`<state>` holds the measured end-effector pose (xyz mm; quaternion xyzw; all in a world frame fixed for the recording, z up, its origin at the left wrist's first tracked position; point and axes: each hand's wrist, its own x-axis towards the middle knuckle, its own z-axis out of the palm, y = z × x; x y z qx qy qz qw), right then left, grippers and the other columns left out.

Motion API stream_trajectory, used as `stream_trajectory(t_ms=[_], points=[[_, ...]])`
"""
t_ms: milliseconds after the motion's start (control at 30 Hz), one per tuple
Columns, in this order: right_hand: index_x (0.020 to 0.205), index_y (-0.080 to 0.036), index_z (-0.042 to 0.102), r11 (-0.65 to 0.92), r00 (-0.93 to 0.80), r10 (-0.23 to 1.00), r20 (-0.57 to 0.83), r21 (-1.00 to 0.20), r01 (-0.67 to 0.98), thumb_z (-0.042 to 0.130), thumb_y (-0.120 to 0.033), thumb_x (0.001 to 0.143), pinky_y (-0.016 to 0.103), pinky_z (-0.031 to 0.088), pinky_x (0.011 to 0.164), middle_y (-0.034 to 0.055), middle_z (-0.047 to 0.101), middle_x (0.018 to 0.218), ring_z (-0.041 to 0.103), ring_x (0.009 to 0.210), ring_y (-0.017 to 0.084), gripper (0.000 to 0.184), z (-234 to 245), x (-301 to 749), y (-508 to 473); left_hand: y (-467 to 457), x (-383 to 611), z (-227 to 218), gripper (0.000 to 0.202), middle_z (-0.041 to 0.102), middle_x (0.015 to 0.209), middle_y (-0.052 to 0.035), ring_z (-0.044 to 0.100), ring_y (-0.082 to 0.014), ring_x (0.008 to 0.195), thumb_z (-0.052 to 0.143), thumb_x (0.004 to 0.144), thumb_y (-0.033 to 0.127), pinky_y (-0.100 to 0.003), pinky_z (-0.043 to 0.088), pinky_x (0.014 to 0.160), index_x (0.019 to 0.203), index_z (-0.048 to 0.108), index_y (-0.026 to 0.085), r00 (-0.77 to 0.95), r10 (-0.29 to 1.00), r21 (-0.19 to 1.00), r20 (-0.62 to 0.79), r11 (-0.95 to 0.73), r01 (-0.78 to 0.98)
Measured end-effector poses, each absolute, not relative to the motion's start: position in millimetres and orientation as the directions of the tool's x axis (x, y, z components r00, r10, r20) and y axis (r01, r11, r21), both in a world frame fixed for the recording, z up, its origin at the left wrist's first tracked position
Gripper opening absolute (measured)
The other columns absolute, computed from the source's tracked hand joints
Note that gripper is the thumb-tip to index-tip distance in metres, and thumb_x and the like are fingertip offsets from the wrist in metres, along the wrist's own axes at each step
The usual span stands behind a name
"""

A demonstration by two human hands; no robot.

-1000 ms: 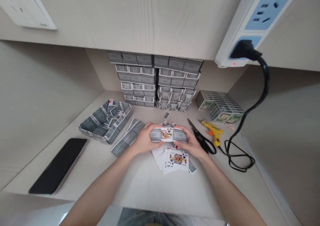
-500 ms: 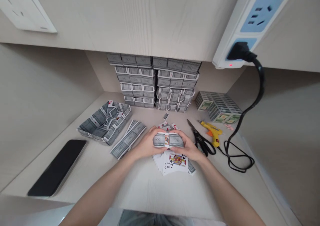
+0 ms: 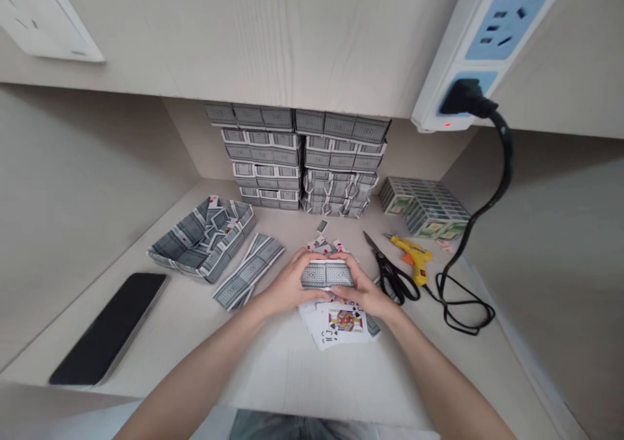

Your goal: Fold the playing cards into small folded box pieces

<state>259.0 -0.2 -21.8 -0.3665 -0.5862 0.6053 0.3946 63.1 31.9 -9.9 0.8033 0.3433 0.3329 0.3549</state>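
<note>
Both hands hold a folded playing-card piece (image 3: 326,273) with a grey patterned back, just above the desk. My left hand (image 3: 286,285) grips its left end and my right hand (image 3: 363,290) grips its right end, fingers curled round it. Under the hands lies a loose fan of face-up cards (image 3: 338,321), a jack on top. Small card scraps (image 3: 322,242) lie just beyond the hands.
Two stacks of folded card blocks (image 3: 297,160) stand at the back. A card-built tray (image 3: 205,237) and a card strip (image 3: 248,271) lie left, a black phone (image 3: 110,326) nearer. Scissors (image 3: 390,271), a yellow glue gun (image 3: 412,255) with cable and card packs (image 3: 426,209) lie right.
My hands have pushed the two grey halves together: the face card seen between them a second ago is now covered, and the piece is shorter.
</note>
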Motion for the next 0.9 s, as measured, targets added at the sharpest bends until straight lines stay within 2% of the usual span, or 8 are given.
stream_trajectory(t_ms=[133, 333, 433, 567, 733, 800, 900], points=[[0.113, -0.028, 0.035, -0.021, -0.396, 0.918, 0.01, -0.997, -0.074, 0.055, -0.044, 0.079, 0.025, 0.039, 0.047, -0.0037, 0.047, 0.07, 0.045, 0.047, 0.01, 0.042, -24, 255, 1, 31, 66, -13, 0.052, 0.054, 0.107, -0.0073, 0.051, -0.0222, 0.102, 0.072, 0.062, 0.031, -0.037, 0.042, 0.086, 0.108, 0.049, 0.022, 0.516, 0.789, 0.773, 0.334, -0.542, 0.329], [0.105, -0.026, 0.038, -0.033, -0.389, 0.921, 0.007, -0.995, -0.096, 0.054, -0.044, 0.079, 0.023, 0.036, 0.044, -0.0072, 0.044, 0.059, 0.042, 0.042, 0.009, 0.035, -26, 253, 1, 28, 67, -11, 0.049, 0.055, 0.102, -0.0044, 0.053, -0.0203, 0.096, 0.072, 0.061, 0.033, -0.033, 0.044, 0.082, 0.105, 0.052, 0.023, 0.509, 0.796, 0.722, 0.327, -0.558, 0.41], [0.107, -0.026, 0.038, 0.001, -0.327, 0.945, 0.035, -0.995, -0.103, 0.056, -0.041, 0.079, 0.023, 0.035, 0.043, -0.0063, 0.047, 0.065, 0.041, 0.041, 0.008, 0.036, -26, 249, 0, 28, 66, -8, 0.049, 0.054, 0.101, -0.004, 0.053, -0.0201, 0.095, 0.072, 0.061, 0.035, -0.032, 0.045, 0.082, 0.105, 0.053, 0.024, 0.508, 0.793, 0.704, 0.337, -0.57, 0.423], [0.113, -0.028, 0.035, 0.078, -0.163, 0.982, 0.091, -0.993, -0.084, 0.056, -0.039, 0.079, 0.024, 0.039, 0.044, -0.0036, 0.05, 0.075, 0.045, 0.046, 0.009, 0.04, -27, 246, 3, 37, 60, -5, 0.05, 0.048, 0.107, -0.0049, 0.049, -0.0204, 0.104, 0.071, 0.061, 0.039, -0.032, 0.041, 0.091, 0.106, 0.054, 0.024, 0.446, 0.792, 0.647, 0.416, -0.603, 0.467], [0.105, -0.024, 0.045, 0.264, 0.191, 0.945, 0.266, -0.964, 0.037, 0.057, -0.039, 0.078, 0.028, 0.043, 0.059, 0.0025, 0.054, 0.084, 0.051, 0.067, 0.015, 0.033, -35, 257, 14, 57, 39, -5, 0.046, 0.041, 0.109, -0.0081, 0.042, -0.0244, 0.108, 0.064, 0.067, 0.045, -0.038, 0.036, 0.095, 0.104, 0.054, 0.02, 0.175, 0.836, 0.52, 0.519, -0.472, 0.712], [0.101, -0.023, 0.049, 0.237, 0.275, 0.927, 0.255, -0.967, 0.096, 0.056, -0.04, 0.077, 0.03, 0.044, 0.061, 0.003, 0.054, 0.082, 0.05, 0.066, 0.015, 0.03, -39, 263, 17, 61, 32, -4, 0.047, 0.043, 0.106, -0.0099, 0.041, -0.0288, 0.106, 0.062, 0.067, 0.049, -0.044, 0.035, 0.092, 0.103, 0.056, 0.019, 0.133, 0.856, 0.42, 0.499, -0.374, 0.827], [0.096, -0.021, 0.053, 0.206, 0.307, 0.917, 0.256, -0.961, 0.187, 0.054, -0.041, 0.077, 0.029, 0.044, 0.059, 0.0026, 0.055, 0.077, 0.05, 0.064, 0.015, 0.027, -43, 268, 19, 60, 26, -1, 0.048, 0.045, 0.108, -0.0124, 0.038, -0.033, 0.105, 0.058, 0.068, 0.052, -0.047, 0.034, 0.087, 0.102, 0.058, 0.018, 0.117, 0.893, 0.251, 0.434, -0.245, 0.937]])
